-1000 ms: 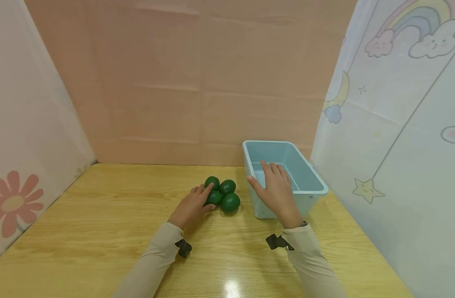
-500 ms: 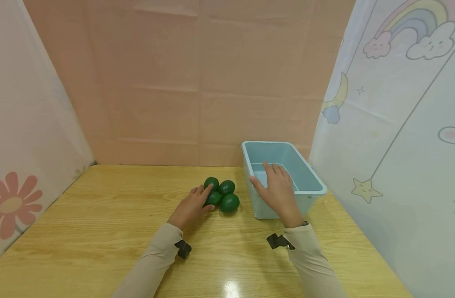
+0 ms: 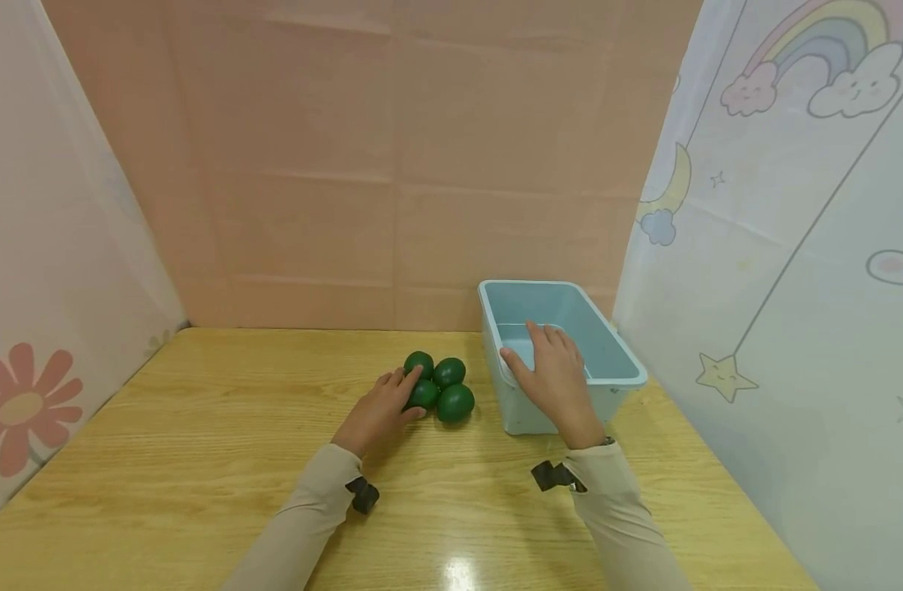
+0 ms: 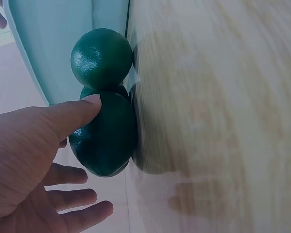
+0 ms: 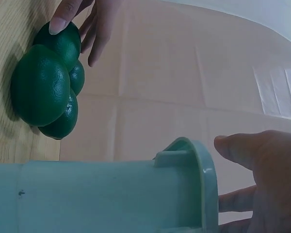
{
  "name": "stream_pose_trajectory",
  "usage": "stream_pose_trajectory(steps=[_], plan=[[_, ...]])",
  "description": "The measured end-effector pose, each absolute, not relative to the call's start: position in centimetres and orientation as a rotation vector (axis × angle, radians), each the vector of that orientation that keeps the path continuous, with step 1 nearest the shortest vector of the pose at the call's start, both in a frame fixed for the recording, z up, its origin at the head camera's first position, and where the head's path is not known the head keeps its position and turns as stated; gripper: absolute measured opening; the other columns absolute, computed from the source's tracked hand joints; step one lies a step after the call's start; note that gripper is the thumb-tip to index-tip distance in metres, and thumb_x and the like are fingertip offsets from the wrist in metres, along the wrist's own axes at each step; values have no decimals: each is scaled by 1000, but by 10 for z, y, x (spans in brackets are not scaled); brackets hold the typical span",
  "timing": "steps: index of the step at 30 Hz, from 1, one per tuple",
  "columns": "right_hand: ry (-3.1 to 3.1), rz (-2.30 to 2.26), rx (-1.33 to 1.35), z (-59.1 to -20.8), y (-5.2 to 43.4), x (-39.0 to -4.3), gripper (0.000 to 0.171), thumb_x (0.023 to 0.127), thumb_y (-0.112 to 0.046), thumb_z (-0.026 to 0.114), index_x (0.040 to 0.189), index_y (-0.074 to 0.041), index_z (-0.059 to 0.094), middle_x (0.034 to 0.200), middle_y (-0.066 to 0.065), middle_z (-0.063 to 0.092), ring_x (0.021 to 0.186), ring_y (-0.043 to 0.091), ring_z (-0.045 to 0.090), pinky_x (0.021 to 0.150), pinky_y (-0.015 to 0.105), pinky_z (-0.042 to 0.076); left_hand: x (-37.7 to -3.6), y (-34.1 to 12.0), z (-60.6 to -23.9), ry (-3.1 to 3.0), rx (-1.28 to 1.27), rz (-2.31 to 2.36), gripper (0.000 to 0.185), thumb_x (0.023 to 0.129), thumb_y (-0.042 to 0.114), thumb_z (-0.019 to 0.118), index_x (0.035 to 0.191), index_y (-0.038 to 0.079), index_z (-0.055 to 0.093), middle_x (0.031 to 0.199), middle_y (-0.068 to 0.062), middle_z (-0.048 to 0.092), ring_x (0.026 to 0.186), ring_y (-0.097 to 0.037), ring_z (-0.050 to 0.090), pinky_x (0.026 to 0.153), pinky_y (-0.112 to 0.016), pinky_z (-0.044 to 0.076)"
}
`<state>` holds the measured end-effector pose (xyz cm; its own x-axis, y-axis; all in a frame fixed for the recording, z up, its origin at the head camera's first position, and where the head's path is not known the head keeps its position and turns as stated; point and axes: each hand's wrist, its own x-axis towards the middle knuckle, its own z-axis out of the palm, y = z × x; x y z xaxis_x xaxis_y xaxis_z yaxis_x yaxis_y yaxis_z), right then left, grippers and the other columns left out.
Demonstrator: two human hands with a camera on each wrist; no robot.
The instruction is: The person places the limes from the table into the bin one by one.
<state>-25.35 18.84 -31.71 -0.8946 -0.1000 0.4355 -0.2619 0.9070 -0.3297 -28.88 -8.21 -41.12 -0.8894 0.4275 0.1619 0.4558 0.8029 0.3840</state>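
Green balls (image 3: 438,384) under relaxed left hand (image 3: 381,410); right hand (image 3: 557,382) flat on blue bin (image 3: 614,376).

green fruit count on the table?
4, clustered on the table left of the bin: far-left one, far-right one, near-right one, and near-left one touched by the left hand. None visible inside the bin.

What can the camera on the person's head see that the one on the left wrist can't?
Only the head view shows all four green balls, the whole blue bin, the right hand resting over its near rim, and the pink backdrop. Only the left wrist view shows the thumb touching the nearest ball. Both show the left hand, balls, bin and wooden table.
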Motion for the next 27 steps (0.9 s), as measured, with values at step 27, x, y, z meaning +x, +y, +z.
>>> stream_pose_trajectory(steps=[27], plan=[[-2687, 585, 185, -311, 201, -255, 67, 102, -39, 56, 149, 6, 39, 145, 33, 43, 136, 53, 34, 107, 71, 26, -293, -85, -419, -2895, -757, -631, 71, 96, 29, 67, 155, 5, 34, 154, -28, 35, 140, -45, 36, 104, -58, 42]])
